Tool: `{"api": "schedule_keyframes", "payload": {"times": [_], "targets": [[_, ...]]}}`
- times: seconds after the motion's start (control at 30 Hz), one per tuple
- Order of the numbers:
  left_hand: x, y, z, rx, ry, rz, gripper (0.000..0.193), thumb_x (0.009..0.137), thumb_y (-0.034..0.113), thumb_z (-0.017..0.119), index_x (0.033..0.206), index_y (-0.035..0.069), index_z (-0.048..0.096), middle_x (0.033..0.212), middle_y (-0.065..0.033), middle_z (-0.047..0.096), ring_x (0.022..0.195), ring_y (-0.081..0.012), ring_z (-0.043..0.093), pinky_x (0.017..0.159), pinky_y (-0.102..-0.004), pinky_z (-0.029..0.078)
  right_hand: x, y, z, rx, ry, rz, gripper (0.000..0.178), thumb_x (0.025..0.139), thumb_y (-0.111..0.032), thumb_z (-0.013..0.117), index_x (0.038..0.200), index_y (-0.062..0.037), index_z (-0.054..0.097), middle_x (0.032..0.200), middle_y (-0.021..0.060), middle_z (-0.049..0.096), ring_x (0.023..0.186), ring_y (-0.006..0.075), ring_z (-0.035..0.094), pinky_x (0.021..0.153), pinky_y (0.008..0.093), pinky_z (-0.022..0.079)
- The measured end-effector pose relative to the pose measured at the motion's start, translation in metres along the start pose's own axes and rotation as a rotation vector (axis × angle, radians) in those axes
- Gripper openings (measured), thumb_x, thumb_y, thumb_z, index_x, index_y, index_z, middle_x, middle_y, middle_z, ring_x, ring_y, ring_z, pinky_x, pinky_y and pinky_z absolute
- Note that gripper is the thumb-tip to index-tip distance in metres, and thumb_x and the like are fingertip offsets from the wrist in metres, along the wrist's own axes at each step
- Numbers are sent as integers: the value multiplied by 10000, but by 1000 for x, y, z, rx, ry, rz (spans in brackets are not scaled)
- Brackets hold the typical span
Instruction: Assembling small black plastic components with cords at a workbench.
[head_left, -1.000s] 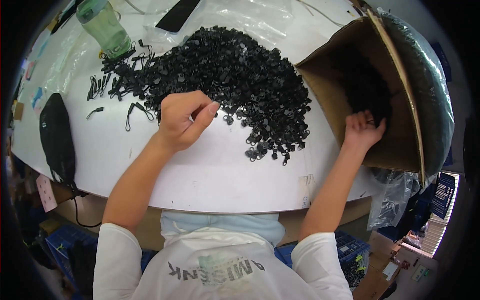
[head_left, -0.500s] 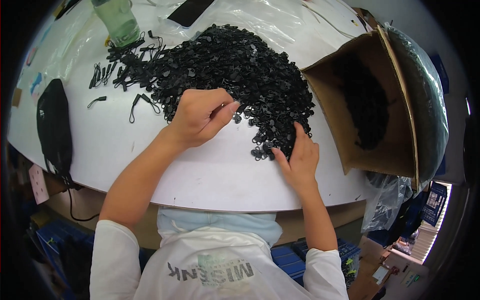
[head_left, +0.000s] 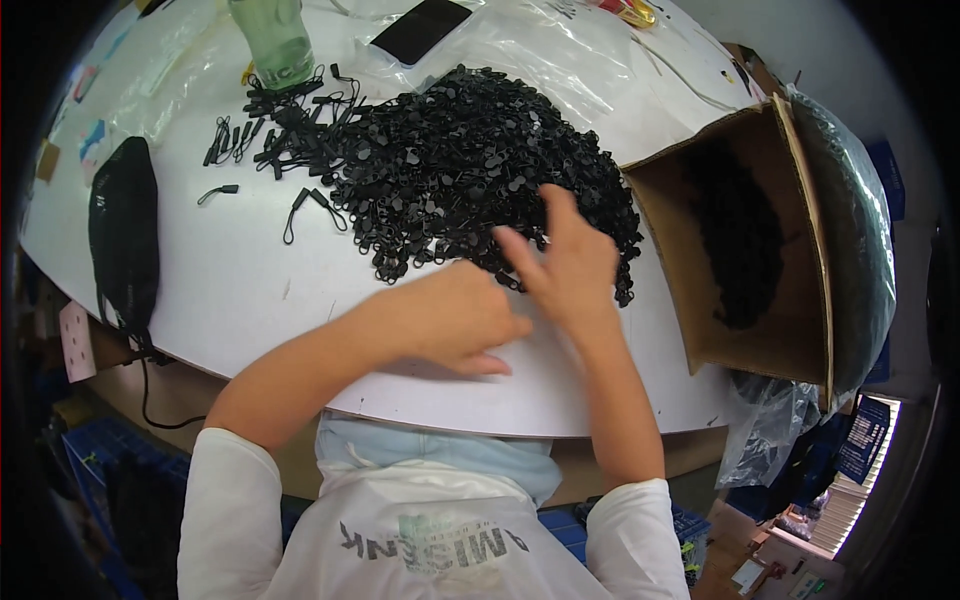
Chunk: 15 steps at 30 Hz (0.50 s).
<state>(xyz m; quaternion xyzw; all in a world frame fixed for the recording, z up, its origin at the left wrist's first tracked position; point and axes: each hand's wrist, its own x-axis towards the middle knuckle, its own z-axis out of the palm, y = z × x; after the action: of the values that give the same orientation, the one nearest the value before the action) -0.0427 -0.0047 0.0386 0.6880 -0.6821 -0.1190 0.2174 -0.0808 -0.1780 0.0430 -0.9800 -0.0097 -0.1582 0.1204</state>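
Note:
A big heap of small black plastic pieces [head_left: 440,150], each with a flat rounded tab and a small loop, covers the middle of the white table. My right hand [head_left: 575,260] is over the heap's near right side, thumb and forefinger spread; nothing shows between them. Just in front of the heap, low over bare tabletop, is my left hand [head_left: 455,318]. Its thumb and forefinger point right and stand apart with nothing visible between them, while the other fingers are curled and partly hidden. Left of the heap lie several black cord pulls [head_left: 236,140], thin loops with stick-like ends.
An open cardboard box [head_left: 660,230] lies tipped at the right, black contents inside and clear plastic around it. At the back stand a greenish bottle [head_left: 283,50] and a phone [head_left: 420,30] on plastic sheeting. A black pouch [head_left: 127,235] lies at the left.
My left hand has drawn back from the heap toward me, its pinch now loosened. My right hand has moved left and farther in. The heap's near edge has changed shape, with pieces spread leftward.

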Motion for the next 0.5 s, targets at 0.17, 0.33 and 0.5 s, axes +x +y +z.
{"api": "schedule_keyframes", "payload": {"times": [0.17, 0.33, 0.5], "targets": [[9, 4, 13, 216, -5, -162, 107, 774, 167, 601, 838, 81, 592, 642, -80, 604, 607, -262, 654, 517, -373, 504, -44, 22, -32, 71, -55, 38, 249, 802, -190, 635, 647, -64, 487, 570, 77, 541, 491, 293, 559, 496, 420, 441], [-5, -25, 3, 291, 177, -409, 116, 765, 150, 640, 848, 87, 589, 696, -67, 619, 627, -260, 656, 537, -379, 506, -62, 7, 10, -102, -207, -278, 174, 727, -158, 651, 655, -91, 507, 563, 61, 527, 483, 248, 559, 486, 383, 420], [-15, -31, -17, 151, 165, -468, 267, 739, 230, 740, 880, 83, 566, 708, -70, 627, 636, -291, 639, 566, -396, 488, -21, -9, 27, -51, -150, -283, 165, 726, -175, 656, 666, -88, 530, 587, 78, 553, 505, 255, 583, 496, 370, 443]]}}
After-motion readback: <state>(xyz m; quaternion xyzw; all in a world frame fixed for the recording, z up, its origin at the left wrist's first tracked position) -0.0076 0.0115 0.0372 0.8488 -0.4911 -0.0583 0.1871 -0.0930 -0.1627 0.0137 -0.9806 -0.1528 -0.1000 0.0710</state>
